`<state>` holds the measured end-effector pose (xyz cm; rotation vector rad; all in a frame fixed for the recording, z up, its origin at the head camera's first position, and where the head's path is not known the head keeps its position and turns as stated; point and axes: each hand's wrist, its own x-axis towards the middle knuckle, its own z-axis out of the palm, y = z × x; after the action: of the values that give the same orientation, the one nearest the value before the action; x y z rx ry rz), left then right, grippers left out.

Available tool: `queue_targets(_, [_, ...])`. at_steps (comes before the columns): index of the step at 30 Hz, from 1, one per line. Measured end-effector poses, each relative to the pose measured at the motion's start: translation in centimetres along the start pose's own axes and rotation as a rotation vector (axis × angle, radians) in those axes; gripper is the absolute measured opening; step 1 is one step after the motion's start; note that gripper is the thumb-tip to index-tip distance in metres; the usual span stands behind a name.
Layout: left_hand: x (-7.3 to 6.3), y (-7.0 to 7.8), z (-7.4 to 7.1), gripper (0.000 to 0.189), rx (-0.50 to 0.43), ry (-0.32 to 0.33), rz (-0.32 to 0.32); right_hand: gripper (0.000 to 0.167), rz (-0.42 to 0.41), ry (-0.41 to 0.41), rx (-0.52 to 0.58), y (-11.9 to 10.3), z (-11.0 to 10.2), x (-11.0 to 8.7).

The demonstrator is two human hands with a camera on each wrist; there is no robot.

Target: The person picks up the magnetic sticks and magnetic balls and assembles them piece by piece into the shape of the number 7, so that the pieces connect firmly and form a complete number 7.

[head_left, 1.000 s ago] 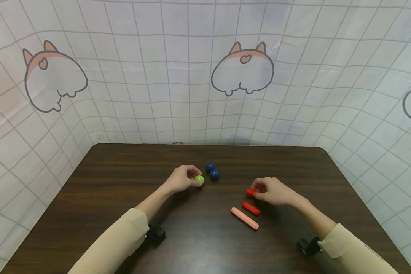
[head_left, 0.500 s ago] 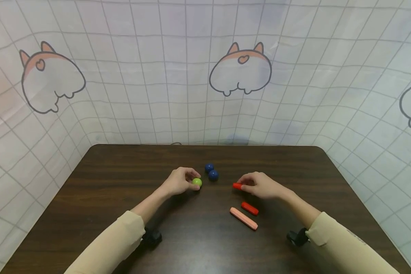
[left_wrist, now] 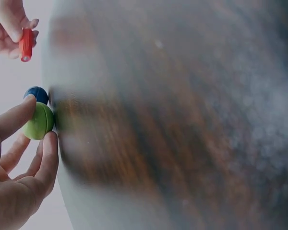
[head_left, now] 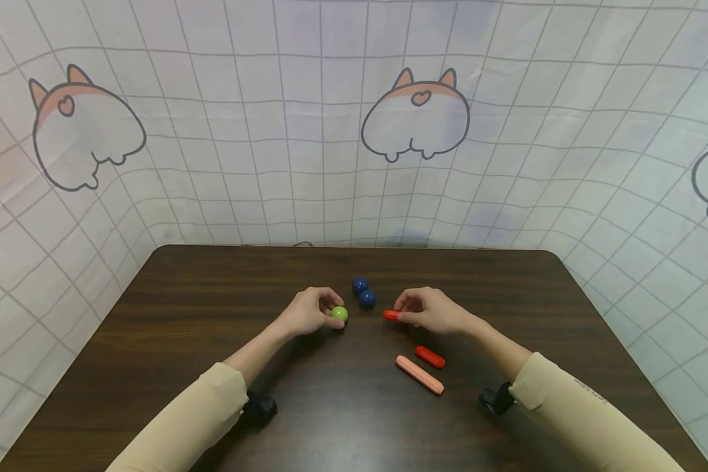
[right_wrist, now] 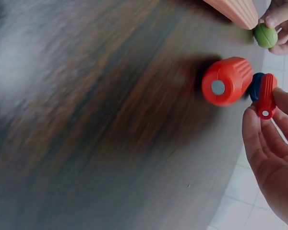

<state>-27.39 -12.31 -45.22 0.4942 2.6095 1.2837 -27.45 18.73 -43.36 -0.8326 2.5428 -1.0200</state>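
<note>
My left hand (head_left: 307,313) pinches a green ball (head_left: 339,314) between thumb and fingers, left of the table's middle. A seam circles this ball (left_wrist: 38,122) in the left wrist view. Opposite it, my right hand (head_left: 433,310) holds a short ribbed red rod (head_left: 391,315) by its right part, the free end pointing left at the green ball. A round silvery tip shows on the red rod (right_wrist: 267,96) in the right wrist view. Between and just beyond the hands sit two dark blue balls, one blue ball (head_left: 367,299) nearer and one blue ball (head_left: 360,286) farther, side by side.
Nearer me, a second short red rod (head_left: 430,356) lies on the dark wooden table (head_left: 224,282), with a longer peach rod (head_left: 419,375) beside it. A white gridded curtain (head_left: 259,164) hangs behind the table and along both sides.
My right hand has carried the red rod left and slightly away from me, closer to the green ball. My left hand has drawn the green ball slightly back from the blue balls.
</note>
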Motion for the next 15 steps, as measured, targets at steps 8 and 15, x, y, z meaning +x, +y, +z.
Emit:
queue_targets(8, [-0.1, 0.0, 0.0, 0.032, -0.003, -0.015, 0.023, 0.013, 0.016, 0.006, 0.036, -0.8, 0.7, 1.2])
queue_targets(15, [-0.1, 0.1, 0.1, 0.032, 0.0, -0.023, 0.034, 0.012, 0.011, 0.01, 0.052, -1.2, 1.1, 1.9])
